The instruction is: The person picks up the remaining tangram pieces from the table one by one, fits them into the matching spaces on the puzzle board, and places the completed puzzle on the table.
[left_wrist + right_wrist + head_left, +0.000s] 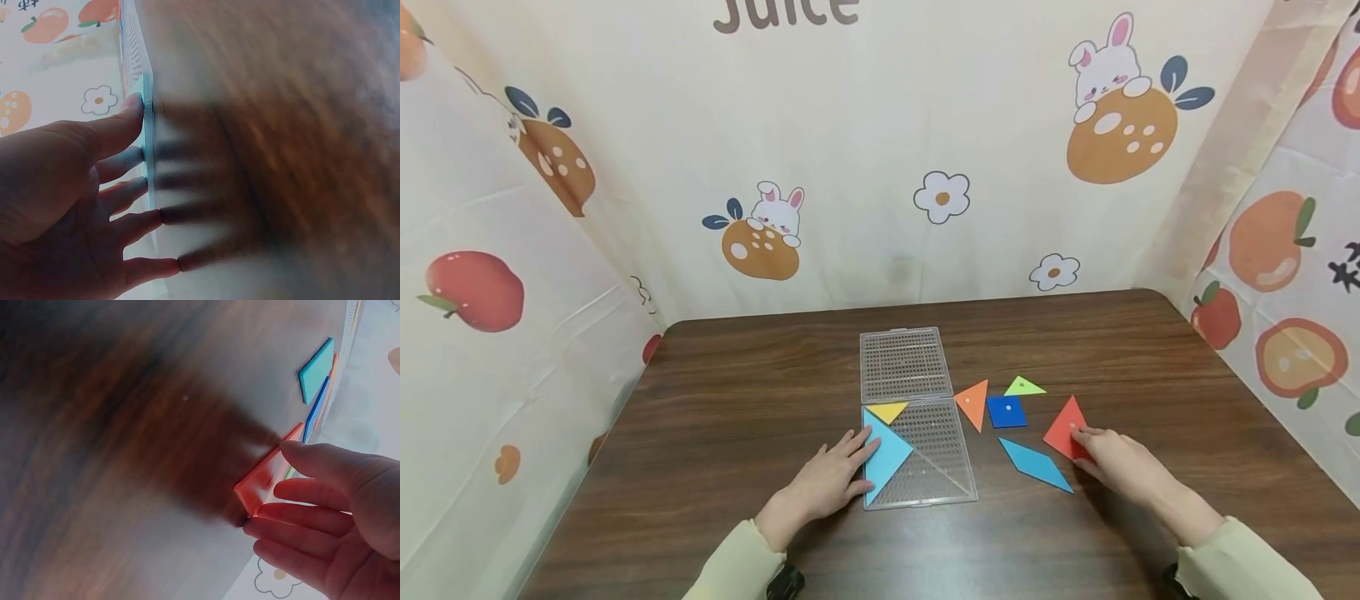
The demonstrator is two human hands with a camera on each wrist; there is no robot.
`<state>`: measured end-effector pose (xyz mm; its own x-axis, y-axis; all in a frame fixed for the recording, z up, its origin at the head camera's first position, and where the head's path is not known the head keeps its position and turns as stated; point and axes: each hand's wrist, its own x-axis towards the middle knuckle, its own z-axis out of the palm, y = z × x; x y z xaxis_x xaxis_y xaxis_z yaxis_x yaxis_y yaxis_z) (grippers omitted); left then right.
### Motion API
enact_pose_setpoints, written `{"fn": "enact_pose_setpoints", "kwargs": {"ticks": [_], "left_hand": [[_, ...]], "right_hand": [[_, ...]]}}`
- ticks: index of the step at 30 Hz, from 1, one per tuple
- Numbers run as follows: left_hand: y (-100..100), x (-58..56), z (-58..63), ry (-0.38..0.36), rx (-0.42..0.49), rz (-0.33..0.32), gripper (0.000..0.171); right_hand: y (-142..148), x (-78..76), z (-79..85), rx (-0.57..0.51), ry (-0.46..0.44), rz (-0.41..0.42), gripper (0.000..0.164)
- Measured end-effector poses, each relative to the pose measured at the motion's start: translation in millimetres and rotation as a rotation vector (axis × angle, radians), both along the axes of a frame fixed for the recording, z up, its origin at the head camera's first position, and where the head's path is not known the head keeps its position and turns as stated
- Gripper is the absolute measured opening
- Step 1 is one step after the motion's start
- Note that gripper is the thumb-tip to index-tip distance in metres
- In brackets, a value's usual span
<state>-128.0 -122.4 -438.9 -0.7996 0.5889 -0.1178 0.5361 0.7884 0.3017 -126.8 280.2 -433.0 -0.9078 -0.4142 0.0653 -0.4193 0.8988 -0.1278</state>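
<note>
In the head view a large light-blue triangle (886,457) lies in the lower half of an opened clear plastic case (942,450). My left hand (826,477) rests its spread fingertips on that triangle and the case's left edge. A small yellow triangle (887,412) sits above it in the same half. At the right, a red triangle (1062,432) lies on the table, with my right hand (1116,462) pinching it. The right wrist view shows the thumb (300,453) at one edge of the red triangle (265,481) and the fingertips at another.
Between the case and the red triangle lie an orange triangle (973,403), a dark-blue square (1007,412), a light-green triangle (1023,387) and a light-blue parallelogram (1036,463). The case's upper half (904,365) lies flat towards the back. Printed curtains (880,208) border the wooden table (760,375).
</note>
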Motion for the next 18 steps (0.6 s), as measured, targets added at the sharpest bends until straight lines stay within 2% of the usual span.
{"fn": "enact_pose_setpoints", "kwargs": {"ticks": [4,18], "left_hand": [[0.2,-0.2,-0.4,-0.006,0.002,-0.001,0.057],[0.2,0.4,-0.4,0.0,0.007,0.001,0.056]], "right_hand": [[-1.2,-0.5,0.8,0.025,0.019,0.018,0.022],[-8.2,0.7,1.0,0.003,-0.038,0.006,0.019]]}}
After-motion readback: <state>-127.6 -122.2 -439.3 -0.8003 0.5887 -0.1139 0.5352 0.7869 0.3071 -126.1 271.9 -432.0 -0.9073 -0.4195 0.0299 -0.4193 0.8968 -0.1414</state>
